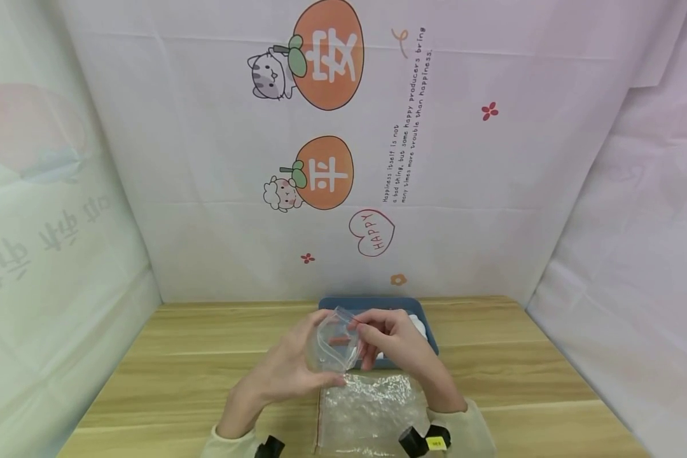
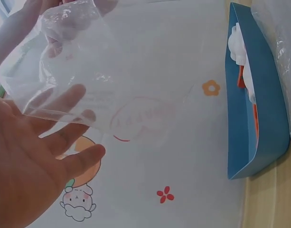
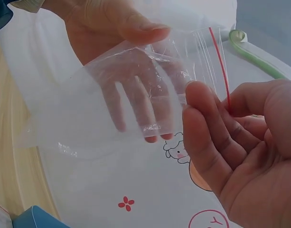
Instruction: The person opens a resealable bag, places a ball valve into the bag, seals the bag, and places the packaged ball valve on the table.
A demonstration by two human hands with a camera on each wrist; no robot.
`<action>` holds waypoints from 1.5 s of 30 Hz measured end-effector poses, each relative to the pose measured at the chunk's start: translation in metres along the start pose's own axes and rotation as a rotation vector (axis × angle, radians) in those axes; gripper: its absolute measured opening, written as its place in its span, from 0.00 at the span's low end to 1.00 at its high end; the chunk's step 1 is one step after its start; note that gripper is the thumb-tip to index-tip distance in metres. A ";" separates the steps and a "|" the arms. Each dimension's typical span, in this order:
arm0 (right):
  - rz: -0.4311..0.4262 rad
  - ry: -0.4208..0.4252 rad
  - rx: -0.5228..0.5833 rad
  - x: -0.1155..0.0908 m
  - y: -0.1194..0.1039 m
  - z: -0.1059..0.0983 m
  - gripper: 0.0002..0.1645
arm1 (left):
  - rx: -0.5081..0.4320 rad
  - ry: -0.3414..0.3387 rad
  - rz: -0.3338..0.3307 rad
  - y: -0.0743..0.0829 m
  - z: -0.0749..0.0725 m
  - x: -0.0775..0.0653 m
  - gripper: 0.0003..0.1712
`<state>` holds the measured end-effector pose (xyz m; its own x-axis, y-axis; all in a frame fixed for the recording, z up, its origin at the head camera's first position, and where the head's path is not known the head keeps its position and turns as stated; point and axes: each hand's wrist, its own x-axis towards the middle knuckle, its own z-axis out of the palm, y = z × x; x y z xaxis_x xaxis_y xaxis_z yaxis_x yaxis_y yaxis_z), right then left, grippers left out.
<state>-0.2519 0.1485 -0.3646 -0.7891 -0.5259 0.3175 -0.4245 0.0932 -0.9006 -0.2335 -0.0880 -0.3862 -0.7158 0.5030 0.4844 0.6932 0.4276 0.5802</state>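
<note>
A clear zip-lock bag [image 1: 331,356] with a red line along its mouth is held up between both hands, over the near part of the blue tray. My right hand [image 1: 397,340] pinches the bag's edge at the red zip line [image 3: 220,66] between thumb and fingers. On the other side, my left hand [image 1: 286,366] has its thumb away from its fingers. Those fingers, spread and nearly straight, show through the plastic [image 2: 64,107] in the left wrist view. No object shows inside the bag.
Behind the hands sits a blue tray [image 2: 264,95] holding white items [image 2: 237,45] with orange-red parts [image 2: 241,77]. Another clear plastic bag [image 1: 372,413] with a red edge lies flat on the wooden table [image 1: 194,356] nearer me. Printed white cloth [image 1: 464,191] surrounds the table.
</note>
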 end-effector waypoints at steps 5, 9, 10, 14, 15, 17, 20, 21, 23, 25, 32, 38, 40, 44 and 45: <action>-0.024 -0.017 0.028 0.001 0.003 0.002 0.13 | 0.000 -0.005 -0.041 -0.001 0.000 -0.001 0.55; -0.054 -0.031 0.035 0.003 0.006 0.004 0.13 | -0.012 -0.022 -0.026 -0.001 0.001 -0.001 0.56; -0.060 -0.034 0.036 0.003 0.006 0.004 0.13 | -0.016 -0.026 -0.021 -0.002 0.001 -0.001 0.56; -0.082 -0.046 0.039 0.005 0.008 0.005 0.14 | -0.003 -0.016 -0.024 -0.002 0.000 -0.001 0.50; -0.087 -0.045 0.032 0.006 0.008 0.005 0.14 | 0.009 -0.008 -0.028 -0.003 0.000 -0.001 0.48; -0.087 -0.039 0.018 0.007 0.010 0.005 0.15 | 0.031 0.012 -0.042 -0.004 -0.001 -0.001 0.44; -0.073 -0.015 -0.004 0.010 0.015 0.005 0.16 | 0.053 0.030 -0.052 -0.005 -0.002 -0.001 0.41; -0.069 -0.006 -0.013 0.011 0.017 0.005 0.16 | 0.060 0.033 -0.054 -0.005 -0.002 -0.001 0.40; -0.058 0.016 -0.033 0.012 0.021 0.005 0.16 | 0.074 0.039 -0.054 -0.006 -0.003 -0.001 0.39; -0.046 0.038 -0.069 0.014 0.026 0.005 0.16 | 0.086 0.045 -0.055 -0.006 -0.004 -0.001 0.39; -0.003 0.073 -0.184 0.018 0.035 0.008 0.13 | 0.100 0.055 -0.056 -0.006 -0.007 -0.002 0.37; 0.017 0.138 -0.303 0.017 0.034 0.009 0.13 | 0.114 0.058 -0.066 -0.008 -0.007 -0.003 0.38; 0.035 0.174 -0.373 0.020 0.049 0.007 0.12 | 0.119 0.061 -0.062 -0.009 -0.007 -0.003 0.38; 0.078 0.210 -0.544 0.024 0.073 0.005 0.09 | 0.113 0.064 -0.045 -0.009 -0.007 -0.003 0.39; 0.088 0.209 -0.581 0.025 0.077 0.005 0.09 | 0.116 0.065 -0.044 -0.009 -0.007 -0.003 0.39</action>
<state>-0.3017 0.1382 -0.4279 -0.8775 -0.3244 0.3533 -0.4796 0.6043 -0.6363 -0.2384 -0.0984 -0.3881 -0.7473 0.4334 0.5037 0.6631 0.5345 0.5240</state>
